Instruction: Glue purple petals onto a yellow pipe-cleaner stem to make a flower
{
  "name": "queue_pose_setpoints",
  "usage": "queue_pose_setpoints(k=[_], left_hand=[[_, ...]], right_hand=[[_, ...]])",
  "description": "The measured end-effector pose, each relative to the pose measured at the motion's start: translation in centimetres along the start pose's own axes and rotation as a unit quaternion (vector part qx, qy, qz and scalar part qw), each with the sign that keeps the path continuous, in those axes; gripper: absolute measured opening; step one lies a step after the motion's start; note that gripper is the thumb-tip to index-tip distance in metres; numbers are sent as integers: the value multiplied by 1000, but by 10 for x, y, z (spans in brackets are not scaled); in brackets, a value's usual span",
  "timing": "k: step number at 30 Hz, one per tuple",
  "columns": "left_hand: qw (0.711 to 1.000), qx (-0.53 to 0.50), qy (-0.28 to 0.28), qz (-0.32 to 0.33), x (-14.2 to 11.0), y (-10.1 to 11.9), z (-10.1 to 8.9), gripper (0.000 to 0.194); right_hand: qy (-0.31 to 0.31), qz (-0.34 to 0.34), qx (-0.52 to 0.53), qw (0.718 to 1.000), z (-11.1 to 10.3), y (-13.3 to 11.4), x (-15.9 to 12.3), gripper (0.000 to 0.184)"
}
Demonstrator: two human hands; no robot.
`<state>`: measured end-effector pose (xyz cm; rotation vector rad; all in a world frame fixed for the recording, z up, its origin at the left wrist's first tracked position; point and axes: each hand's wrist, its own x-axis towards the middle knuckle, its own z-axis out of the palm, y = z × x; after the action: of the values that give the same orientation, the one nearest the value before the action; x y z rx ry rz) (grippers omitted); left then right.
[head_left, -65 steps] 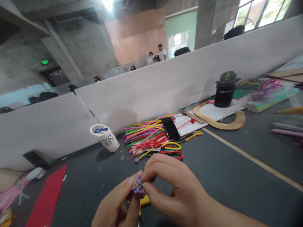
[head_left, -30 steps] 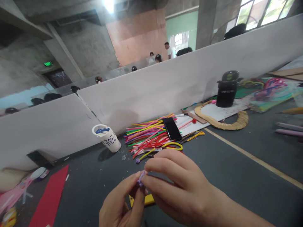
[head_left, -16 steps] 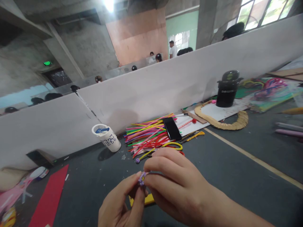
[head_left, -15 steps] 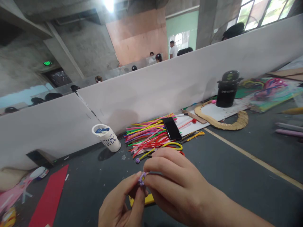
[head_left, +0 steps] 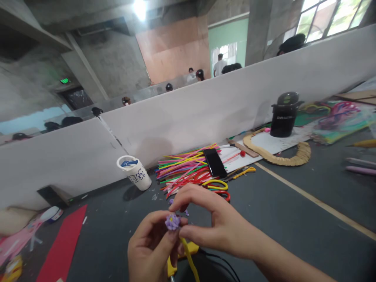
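My left hand (head_left: 155, 243) pinches a small purple flower with a yellow centre (head_left: 172, 221) between thumb and forefinger. A yellow fuzzy stem (head_left: 190, 258) runs down just below the flower. My right hand (head_left: 211, 219) arches over from the right, thumb and forefinger apart, their tips close against the flower's edges; contact is hard to make out. Under my hands lies a yellow tool (head_left: 192, 248) with a black cord (head_left: 221, 258), partly hidden. Behind my right fingers, bits of another purple piece (head_left: 187, 212) show.
Beyond my hands lie colourful pipe cleaners (head_left: 182, 164), a black phone (head_left: 215, 162) and yellow-handled scissors (head_left: 219, 184). A white cup (head_left: 138, 176) stands to their left. A red strip (head_left: 63, 243) lies at left. A curved cardboard piece (head_left: 282, 158) and black cup (head_left: 282, 117) sit at right, before a white partition (head_left: 190, 113).
The flower has turned to face me more, and the yellow stem now shows below it. My right fingers have spread from a tight pinch. The yellow tool and cord are more visible.
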<state>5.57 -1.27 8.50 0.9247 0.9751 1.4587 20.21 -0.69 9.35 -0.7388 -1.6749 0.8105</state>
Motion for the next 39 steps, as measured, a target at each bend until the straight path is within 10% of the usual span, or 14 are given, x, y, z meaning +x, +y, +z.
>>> queue_pose_setpoints(k=[14, 39], left_hand=[[991, -15, -78, -109, 9, -2, -2, 24], [890, -186, -241, -340, 25, -7, -13, 30]], right_hand=[[53, 127, 86, 987, 7, 8, 5, 8], [-3, 130, 269, 954, 6, 34, 9, 11]])
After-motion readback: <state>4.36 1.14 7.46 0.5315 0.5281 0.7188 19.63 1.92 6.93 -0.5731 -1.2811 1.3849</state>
